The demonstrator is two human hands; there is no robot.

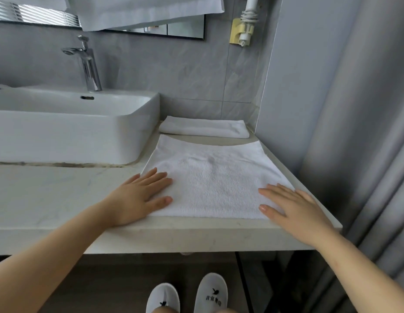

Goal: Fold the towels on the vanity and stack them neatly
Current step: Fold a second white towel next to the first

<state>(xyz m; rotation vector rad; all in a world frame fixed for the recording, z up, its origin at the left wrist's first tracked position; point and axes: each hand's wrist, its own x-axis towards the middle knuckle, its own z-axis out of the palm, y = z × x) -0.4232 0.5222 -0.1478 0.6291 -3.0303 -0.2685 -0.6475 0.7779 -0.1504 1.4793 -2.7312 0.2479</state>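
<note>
A white towel lies spread flat on the pale stone vanity top, to the right of the basin. My left hand rests flat on the towel's near left edge, fingers straight. Flat on its near right corner lies my right hand, fingers straight too. Behind the spread towel, against the wall, sits a second white towel, folded into a narrow strip.
A white rectangular basin with a chrome tap fills the left of the counter. A grey wall panel bounds the counter on the right. White cloth hangs over the mirror above. Slippered feet show below the counter edge.
</note>
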